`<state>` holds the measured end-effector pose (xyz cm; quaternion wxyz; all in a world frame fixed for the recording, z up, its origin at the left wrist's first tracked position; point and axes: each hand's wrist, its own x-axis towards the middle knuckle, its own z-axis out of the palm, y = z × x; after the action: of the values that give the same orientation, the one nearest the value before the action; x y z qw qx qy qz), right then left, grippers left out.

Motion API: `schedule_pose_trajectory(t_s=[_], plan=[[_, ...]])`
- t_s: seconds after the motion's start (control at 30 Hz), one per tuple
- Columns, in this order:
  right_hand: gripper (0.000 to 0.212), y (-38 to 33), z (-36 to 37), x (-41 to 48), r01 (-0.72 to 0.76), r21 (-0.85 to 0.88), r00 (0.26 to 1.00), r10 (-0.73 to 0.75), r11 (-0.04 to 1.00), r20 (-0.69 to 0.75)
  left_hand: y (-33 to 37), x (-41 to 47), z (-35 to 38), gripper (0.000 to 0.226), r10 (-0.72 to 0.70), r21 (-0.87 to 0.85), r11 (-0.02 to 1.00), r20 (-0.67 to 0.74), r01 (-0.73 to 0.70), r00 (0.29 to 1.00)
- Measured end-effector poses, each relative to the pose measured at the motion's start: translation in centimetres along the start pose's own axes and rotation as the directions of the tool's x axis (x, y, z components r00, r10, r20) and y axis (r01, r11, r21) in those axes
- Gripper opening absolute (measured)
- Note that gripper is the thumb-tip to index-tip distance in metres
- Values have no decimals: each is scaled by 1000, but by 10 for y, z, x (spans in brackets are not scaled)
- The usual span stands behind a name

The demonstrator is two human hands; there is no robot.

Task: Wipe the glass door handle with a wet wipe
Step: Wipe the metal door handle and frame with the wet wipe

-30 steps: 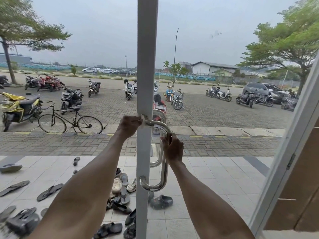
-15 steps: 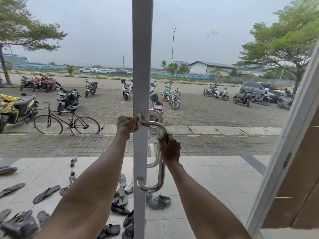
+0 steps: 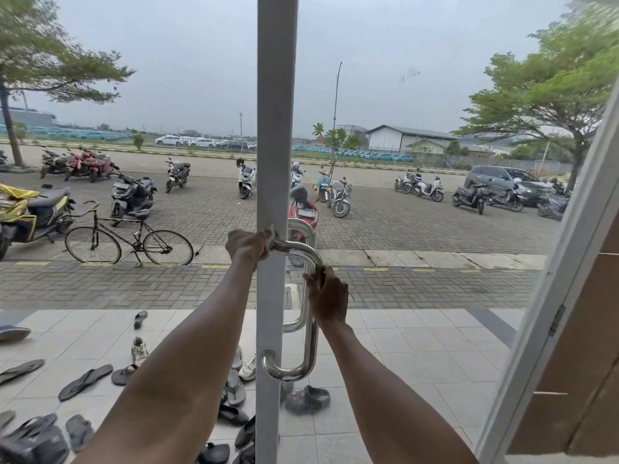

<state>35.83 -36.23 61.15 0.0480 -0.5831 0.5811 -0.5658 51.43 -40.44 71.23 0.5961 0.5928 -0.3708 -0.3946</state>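
Door handle (image 3: 313, 346), a chrome D-shaped pull, sits on the white door stile (image 3: 276, 128) between glass panes. The left grip (image 3: 247, 246) is closed on a wet wipe (image 3: 271, 234), pressing it to the handle's top arm where it meets the stile; only a white corner of the wipe shows. The right grip (image 3: 330, 296) is curled round the upright bar just below the upper bend. Wiping seems to be at the top end. Next the wipe should travel round the bend and down the bar, so the right grip must shift lower or let go.
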Motion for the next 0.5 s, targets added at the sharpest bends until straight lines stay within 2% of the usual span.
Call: schedule_pose_trajectory(t_s=[0.1,0.27,0.43,0.5], plan=[[25,1,0,1,5,-2,1000,-5,1000,0,1,-2,2,45,-36,36,999,5,36,999],[24,3,0,1,16,-8,1000,-16,1000,6,3,-3,3,38,-83,-58,995,7,83,997],[23,3,0,2,10,-10,1000,-9,1000,12,-4,-1,3,25,-183,-282,932,177,228,967],[22,3,0,2,14,-11,1000,-14,1000,9,-8,0,5,29,-203,-355,893,228,276,952]])
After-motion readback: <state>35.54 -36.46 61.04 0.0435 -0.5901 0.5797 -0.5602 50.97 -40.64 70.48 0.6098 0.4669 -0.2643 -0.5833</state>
